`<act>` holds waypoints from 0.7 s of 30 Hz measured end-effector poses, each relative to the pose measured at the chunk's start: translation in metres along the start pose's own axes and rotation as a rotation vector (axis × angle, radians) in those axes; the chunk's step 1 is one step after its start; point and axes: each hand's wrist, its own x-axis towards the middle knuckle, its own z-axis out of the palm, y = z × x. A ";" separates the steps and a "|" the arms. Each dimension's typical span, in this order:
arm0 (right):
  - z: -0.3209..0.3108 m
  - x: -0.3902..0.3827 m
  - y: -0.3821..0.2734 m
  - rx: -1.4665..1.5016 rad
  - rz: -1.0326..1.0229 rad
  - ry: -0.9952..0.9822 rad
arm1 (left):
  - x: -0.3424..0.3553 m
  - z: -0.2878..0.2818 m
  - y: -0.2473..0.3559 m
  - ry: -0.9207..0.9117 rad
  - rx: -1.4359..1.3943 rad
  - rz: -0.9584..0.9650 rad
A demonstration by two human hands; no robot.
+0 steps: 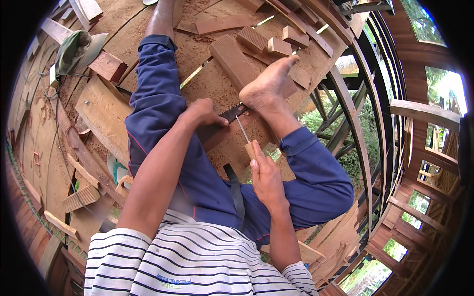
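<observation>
My left hand [202, 111] is closed on a dark toothed saw blade [232, 113], its thumb along the blade near the teeth. The blade lies over a strip of brown wood [252, 127], and my bare right foot [266, 89] is at its far end. My right hand [266, 175] grips a thin metal file [242, 129] by its wooden handle [251, 152], with the file's tip at the saw's teeth. My left leg stretches out beside my left hand; the rest of the saw is hidden under that hand and leg.
Wood blocks [254, 39] and sawdust lie on the plank floor [59, 128]. A green cap [74, 52], cables and a green coiled hose [22, 177] are on the left. On the right, open dark framing [355, 113] shows plants below; timber walls with openings stand beyond.
</observation>
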 end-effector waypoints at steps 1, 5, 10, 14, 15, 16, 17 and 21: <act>-0.001 0.003 0.002 -0.002 -0.006 -0.004 | 0.001 0.003 -0.001 0.021 0.006 0.015; -0.006 0.013 0.003 -0.020 -0.008 -0.044 | 0.002 0.008 -0.003 0.055 -0.001 0.038; -0.004 0.025 0.004 -0.059 -0.010 -0.068 | -0.001 0.006 -0.001 -0.003 -0.010 0.048; 0.001 0.029 0.006 -0.074 -0.003 -0.094 | -0.003 0.002 -0.002 0.019 -0.017 0.071; 0.002 0.029 0.007 -0.077 -0.007 -0.092 | -0.004 0.000 -0.004 -0.026 -0.070 0.070; 0.003 0.029 0.008 -0.081 -0.010 -0.090 | -0.004 -0.004 -0.007 -0.071 -0.123 0.069; 0.004 0.031 0.009 -0.085 -0.022 -0.089 | -0.003 -0.007 -0.011 -0.108 -0.178 0.065; 0.000 0.033 0.011 -0.081 -0.024 -0.074 | 0.011 -0.007 -0.018 -0.031 -0.303 0.219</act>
